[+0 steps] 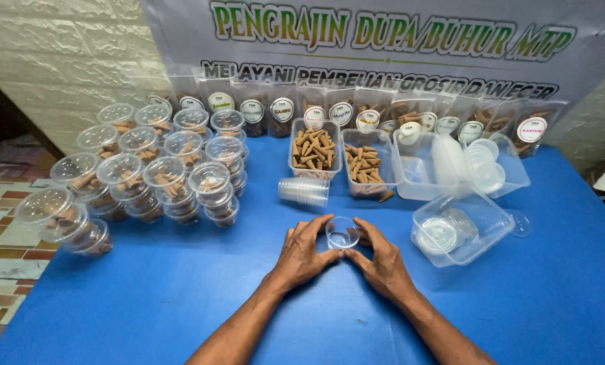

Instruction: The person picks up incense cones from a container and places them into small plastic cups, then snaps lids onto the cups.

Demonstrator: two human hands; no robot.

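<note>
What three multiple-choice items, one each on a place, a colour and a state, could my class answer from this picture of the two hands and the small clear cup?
1. Where does the small clear cup stand?
A. Between the left hand and right hand
B. Inside a tub
C. On the stacked lidded cups

2. What colour is the table?
A. Red
B. Blue
C. Green

3. What state is the small clear cup in?
A. Full of cones
B. Lidded
C. Empty and open

Answers:
1 A: fingers of both hands touch its sides.
2 B: the bare surface is blue throughout.
3 C: the blue shows through it, with no lid on.
</note>
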